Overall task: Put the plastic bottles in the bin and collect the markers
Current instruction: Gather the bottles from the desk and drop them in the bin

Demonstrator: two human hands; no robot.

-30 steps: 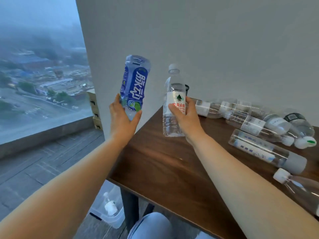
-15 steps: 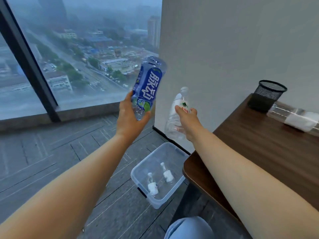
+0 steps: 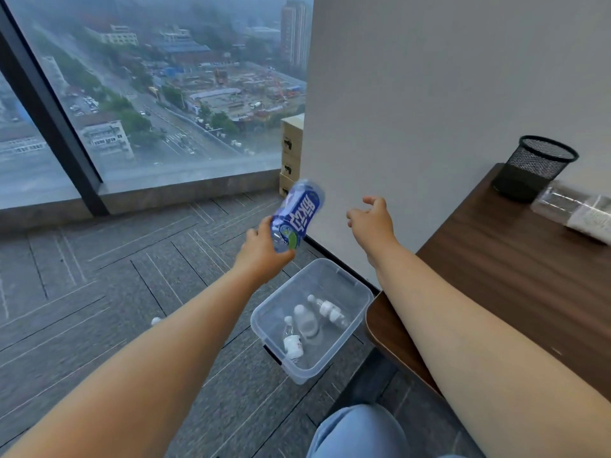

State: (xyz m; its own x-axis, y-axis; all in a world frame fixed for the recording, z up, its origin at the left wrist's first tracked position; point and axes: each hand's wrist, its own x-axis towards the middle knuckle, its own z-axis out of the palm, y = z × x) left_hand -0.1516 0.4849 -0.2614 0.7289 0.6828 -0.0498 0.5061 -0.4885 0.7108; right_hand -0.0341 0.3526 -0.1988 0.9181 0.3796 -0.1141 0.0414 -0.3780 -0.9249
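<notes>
Dark wood surface [image 3: 496, 276] against a grey wall [image 3: 429, 94] — mesh cup [image 3: 535, 166] and one clear bottle [image 3: 575, 209] lying at its back. Grey carpet [image 3: 99, 292], wide window [image 3: 165, 77]. Fingers of the left hand [image 3: 261, 256] grip the blue-labelled bottle [image 3: 297, 214], tilted in the air near the floor bin [image 3: 299, 378], which holds clear bottles [image 3: 305, 322]. Fingers of the right hand [image 3: 372, 223] are spread, empty.

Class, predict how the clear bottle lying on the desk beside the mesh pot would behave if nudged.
Lying on its side, the clear bottle would probably roll. It looks empty, so likely light. The mesh pot may block it.
</notes>
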